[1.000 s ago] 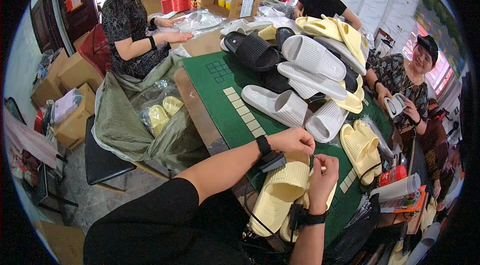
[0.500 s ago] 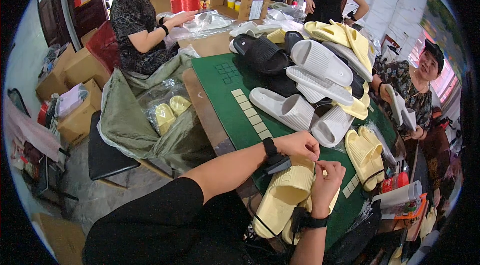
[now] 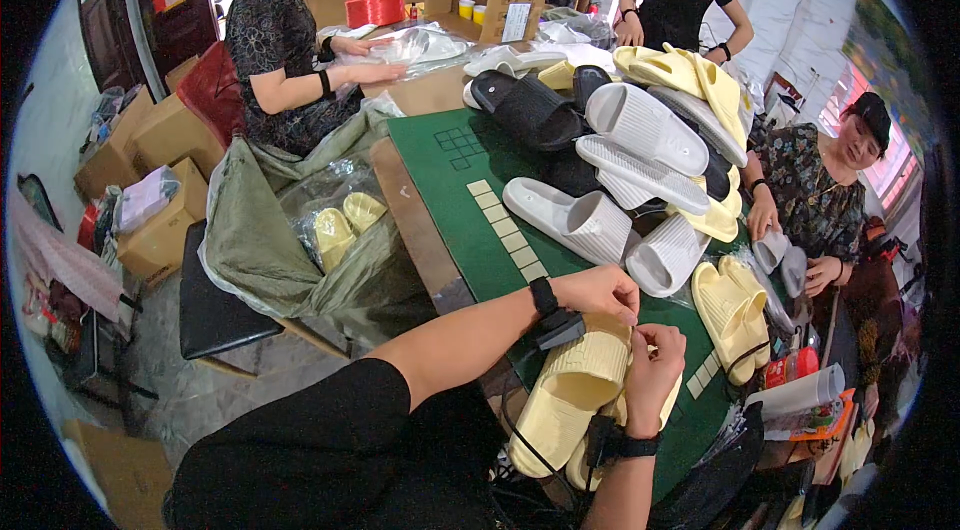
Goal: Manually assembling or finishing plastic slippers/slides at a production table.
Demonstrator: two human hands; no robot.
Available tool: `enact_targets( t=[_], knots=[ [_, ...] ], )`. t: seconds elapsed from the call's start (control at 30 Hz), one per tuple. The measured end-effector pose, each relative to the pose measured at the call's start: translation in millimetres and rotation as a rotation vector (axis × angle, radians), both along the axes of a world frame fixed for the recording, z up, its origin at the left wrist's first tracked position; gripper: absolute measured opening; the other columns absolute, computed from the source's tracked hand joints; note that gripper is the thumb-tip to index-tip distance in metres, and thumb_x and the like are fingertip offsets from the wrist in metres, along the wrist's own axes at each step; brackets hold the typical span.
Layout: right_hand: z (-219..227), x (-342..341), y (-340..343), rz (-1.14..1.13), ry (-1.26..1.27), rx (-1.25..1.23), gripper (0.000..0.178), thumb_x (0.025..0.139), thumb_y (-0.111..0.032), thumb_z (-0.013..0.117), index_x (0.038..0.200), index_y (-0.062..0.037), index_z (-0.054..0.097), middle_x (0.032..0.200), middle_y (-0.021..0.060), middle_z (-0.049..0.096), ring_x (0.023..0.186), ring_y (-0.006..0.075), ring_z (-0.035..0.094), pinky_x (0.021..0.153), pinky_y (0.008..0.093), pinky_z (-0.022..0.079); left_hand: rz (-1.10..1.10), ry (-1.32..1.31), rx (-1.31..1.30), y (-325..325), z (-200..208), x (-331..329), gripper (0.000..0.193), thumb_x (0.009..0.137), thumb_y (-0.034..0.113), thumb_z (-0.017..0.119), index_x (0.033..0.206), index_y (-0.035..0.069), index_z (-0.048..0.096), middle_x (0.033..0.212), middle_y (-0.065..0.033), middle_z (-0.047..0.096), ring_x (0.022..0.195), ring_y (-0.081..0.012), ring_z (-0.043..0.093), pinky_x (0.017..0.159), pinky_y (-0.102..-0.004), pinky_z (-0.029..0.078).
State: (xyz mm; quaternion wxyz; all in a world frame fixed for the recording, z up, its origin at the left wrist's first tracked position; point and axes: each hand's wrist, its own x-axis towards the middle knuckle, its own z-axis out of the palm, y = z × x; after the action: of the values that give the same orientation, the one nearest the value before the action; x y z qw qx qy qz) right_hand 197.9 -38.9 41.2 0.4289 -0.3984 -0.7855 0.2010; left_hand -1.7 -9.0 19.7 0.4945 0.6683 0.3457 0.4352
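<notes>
A pair of pale yellow slippers (image 3: 556, 408) lies at the near edge of the green table mat, the second one mostly hidden under my right wrist. A thin dark band crosses the heel of the left slipper. At the pair's far end my left hand (image 3: 603, 292) is closed in a pinch. Close beside it, my right hand (image 3: 657, 358) pinches too, its fingertips almost meeting the left ones. Whatever is between the fingertips is too small to make out. To the right lies another yellow pair (image 3: 728, 318) with a dark band around it.
A heap of white, black and yellow slippers (image 3: 640, 130) covers the far part of the green mat (image 3: 425, 145). On the left a grey-green sack (image 3: 250, 260) holds bagged yellow slippers. Co-workers stand at the far left and back; another, at right (image 3: 815, 180), handles grey slippers.
My hands stay pinched at the slippers' far end, barely shifted. The co-worker on the right has lowered the grey slippers to the table. The far-left co-worker's hands have spread apart over clear plastic.
</notes>
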Motion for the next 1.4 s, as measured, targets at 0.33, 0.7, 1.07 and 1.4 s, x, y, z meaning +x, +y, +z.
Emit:
enact_targets(
  t=[0.33,0.7,1.07,1.4],
  knots=[
    [2.8,-1.3,-2.6,-0.027,0.034,0.029,0.005,0.079,0.003,0.066,0.082,-0.0013,0.064,0.078,0.0081,0.057,0.076,0.0217,0.054,0.058,0.0316,0.044,0.004,0.041,-0.024,-5.3,7.9,1.2,0.019,0.082,0.017,0.076,0.088,0.0,0.07,0.081,-0.0015,0.069,0.073,-0.007,0.061,0.067,-0.024,0.05],
    [3.5,-0.5,-2.4,-0.062,0.065,-0.01,0.004,0.079,0.001,0.068,0.081,-0.001,0.064,0.077,0.0082,0.057,0.074,0.0215,0.054,0.059,0.0314,0.045,0.009,0.035,-0.062,-5.6,8.1,2.2,0.02,0.082,0.018,0.076,0.09,0.0,0.071,0.082,-0.0026,0.069,0.075,-0.0078,0.062,0.07,-0.0248,0.051],
    [0.7,1.2,-0.2,-0.047,0.08,0.008,0.005,0.079,0.002,0.067,0.081,-0.0004,0.063,0.077,0.0089,0.057,0.073,0.0216,0.057,0.057,0.0312,0.046,0.015,-0.001,-0.045,-3.5,6.3,1.7,0.016,0.084,0.012,0.074,0.092,-0.001,0.069,0.085,-0.0041,0.07,0.078,-0.0091,0.063,0.072,-0.0253,0.051],
    [3.3,-0.4,-2.3,-0.041,0.081,-0.011,0.004,0.079,0.002,0.067,0.082,0.0004,0.063,0.077,0.0105,0.057,0.073,0.023,0.058,0.058,0.0326,0.047,0.006,0.01,-0.048,-4.8,5.5,2.0,0.013,0.084,0.012,0.074,0.089,0.0,0.069,0.084,-0.0028,0.069,0.076,-0.0082,0.062,0.07,-0.0247,0.051]
  ],
)
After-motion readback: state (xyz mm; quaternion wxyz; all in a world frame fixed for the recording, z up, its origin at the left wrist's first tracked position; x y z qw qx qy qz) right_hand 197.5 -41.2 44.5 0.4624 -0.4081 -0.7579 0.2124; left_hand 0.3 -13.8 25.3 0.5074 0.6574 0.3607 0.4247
